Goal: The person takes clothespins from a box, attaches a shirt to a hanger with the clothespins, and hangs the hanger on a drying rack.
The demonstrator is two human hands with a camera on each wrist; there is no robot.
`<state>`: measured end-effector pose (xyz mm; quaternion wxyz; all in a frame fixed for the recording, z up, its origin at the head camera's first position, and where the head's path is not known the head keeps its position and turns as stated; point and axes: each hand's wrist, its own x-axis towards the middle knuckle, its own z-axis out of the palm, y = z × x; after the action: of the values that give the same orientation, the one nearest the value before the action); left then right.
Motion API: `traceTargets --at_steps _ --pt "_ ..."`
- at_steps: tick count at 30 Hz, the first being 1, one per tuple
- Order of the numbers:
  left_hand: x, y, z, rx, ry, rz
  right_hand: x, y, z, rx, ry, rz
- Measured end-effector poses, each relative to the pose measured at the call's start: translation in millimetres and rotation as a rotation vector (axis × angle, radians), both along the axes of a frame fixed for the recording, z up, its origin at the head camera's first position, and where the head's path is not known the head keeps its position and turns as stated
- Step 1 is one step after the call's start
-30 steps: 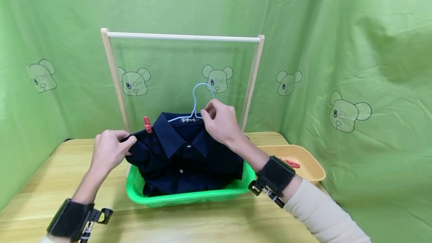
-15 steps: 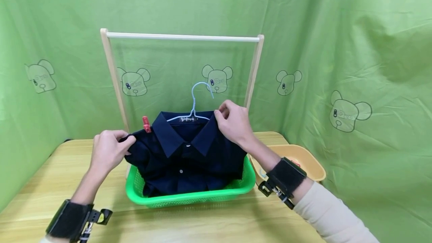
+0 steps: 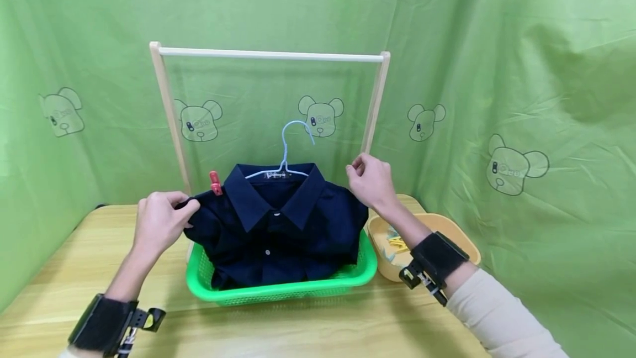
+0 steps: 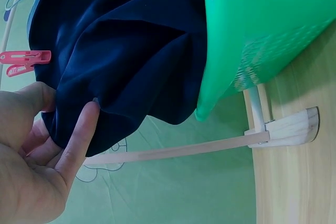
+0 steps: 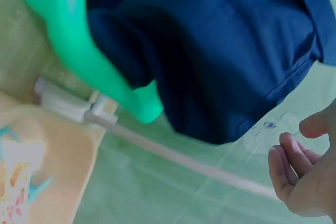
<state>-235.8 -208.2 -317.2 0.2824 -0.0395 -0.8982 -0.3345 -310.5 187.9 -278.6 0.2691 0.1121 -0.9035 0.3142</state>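
Note:
A dark navy collared shirt [image 3: 270,242] sits in a green basket [image 3: 278,293], its collar upright. A light blue wire hanger [image 3: 285,153] is inside the collar, hook up. My left hand [image 3: 160,220] pinches the fabric at the shoulder end on the left; in the left wrist view, its thumb and fingers lie on either side of the cloth. A red clothespin [image 3: 216,184] is clipped on the shoulder between that hand and the collar. My right hand [image 3: 371,184] is beside the other shoulder; in the right wrist view its loosely bent fingers [image 5: 283,174] are apart from the shirt.
Behind the basket stands a wooden rack with a white bar [image 3: 270,55]. To the right, an orange tray [image 3: 459,242] holds yellow and light blue clothespins, partly hidden by my forearm. A green printed curtain [image 3: 571,98] surrounds the wooden table [image 3: 238,330].
My right hand has moved rightward from the collar by the hanger, along the shoulder, to beyond its end. The right shoulder and more of the tray now show. My left hand has stayed put.

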Motion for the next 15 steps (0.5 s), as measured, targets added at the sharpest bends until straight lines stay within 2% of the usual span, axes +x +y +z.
traceTargets --at_steps 6,12,15 --pt "0.1 0 1.6 -0.005 0.009 -0.001 -8.5 22 -10.0 0.041 -0.094 -0.067" --pt "0.9 0 0.9 -0.001 0.013 -0.006 -12.3 45 -19.8 0.106 -0.256 -0.121" --pt "1.5 0 0.3 0.001 0.015 -0.004 -13.3 55 -25.2 0.153 -0.312 -0.123"
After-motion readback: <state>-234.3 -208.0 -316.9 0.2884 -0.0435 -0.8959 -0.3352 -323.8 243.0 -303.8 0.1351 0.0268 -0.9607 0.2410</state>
